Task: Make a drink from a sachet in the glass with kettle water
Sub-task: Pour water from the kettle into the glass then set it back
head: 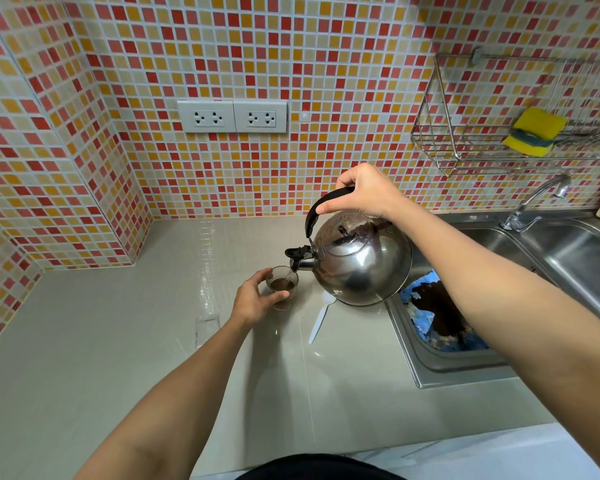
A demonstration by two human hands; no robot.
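Note:
A small clear glass [284, 284] stands on the pale counter [118, 341] with brown liquid in it. My left hand [255, 299] wraps around its left side. My right hand [364, 195] grips the black handle of a shiny steel kettle [361, 261], which is tilted to the left. The kettle's black-capped spout hangs just over the glass rim and a thin stream of water runs into the glass. A torn clear sachet [207, 327] lies flat on the counter left of my left forearm.
A white plastic spoon [321, 317] lies right of the glass, beneath the kettle. A steel sink [568, 258] with a tap [534, 202] lies to the right, with a blue and dark cloth [437, 317] on its drainer. A wire rack holds a yellow sponge [534, 131]. Wall sockets [232, 116] sit behind.

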